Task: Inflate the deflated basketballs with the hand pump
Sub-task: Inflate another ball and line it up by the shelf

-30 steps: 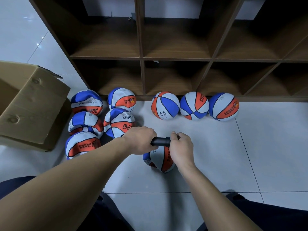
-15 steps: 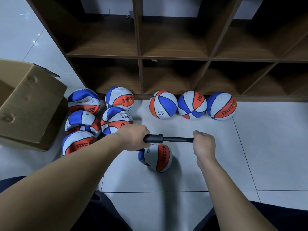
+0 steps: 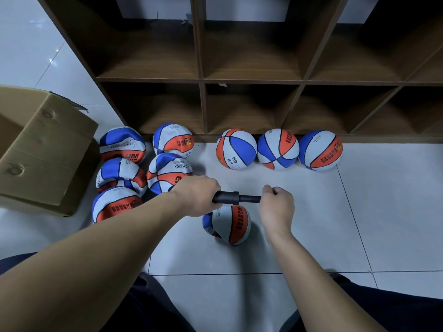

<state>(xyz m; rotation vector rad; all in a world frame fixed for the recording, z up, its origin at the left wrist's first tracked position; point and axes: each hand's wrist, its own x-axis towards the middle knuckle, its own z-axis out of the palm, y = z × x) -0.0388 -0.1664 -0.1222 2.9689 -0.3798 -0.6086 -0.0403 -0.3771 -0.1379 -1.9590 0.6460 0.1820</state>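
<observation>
Rod shorter than before | hands grip black pump (image 3: 230, 197) | ball (image 3: 231, 224) beneath dented, soft

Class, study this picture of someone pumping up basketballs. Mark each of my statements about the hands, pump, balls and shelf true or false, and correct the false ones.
1. The left hand grips the black pump barrel. True.
2. Three round balls sit in a row by the shelf base. True.
3. The cardboard box stands to the right of the balls. False: it stands to their left.
4. The shelf compartments hold balls. False: none are visible inside them.
5. The right hand rests open on the floor. False: it grips the pump's handle end.
</observation>
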